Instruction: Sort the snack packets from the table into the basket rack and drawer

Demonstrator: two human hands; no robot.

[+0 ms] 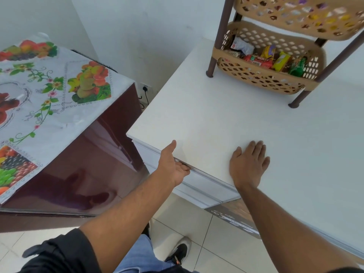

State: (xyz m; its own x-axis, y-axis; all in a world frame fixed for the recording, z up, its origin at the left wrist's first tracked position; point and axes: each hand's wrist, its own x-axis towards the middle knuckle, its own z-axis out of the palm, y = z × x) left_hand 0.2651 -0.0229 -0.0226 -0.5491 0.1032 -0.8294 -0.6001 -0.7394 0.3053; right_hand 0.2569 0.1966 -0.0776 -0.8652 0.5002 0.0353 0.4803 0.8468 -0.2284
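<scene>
A tan basket rack on brown poles stands at the back right of the white table. Its lower basket holds several snack packets, red, yellow, green and white. More packets show through the holes of the upper basket. My left hand hooks its fingers under the table's front edge, on the top of the drawer front, thumb up over the tabletop. My right hand lies flat, palm down, on the tabletop near the front edge. The drawer looks closed or barely ajar.
A maroon appliance under a fruit-print cloth stands close on the left. A wall socket with a black cable sits in the gap behind. Tiled floor and my shoe are below.
</scene>
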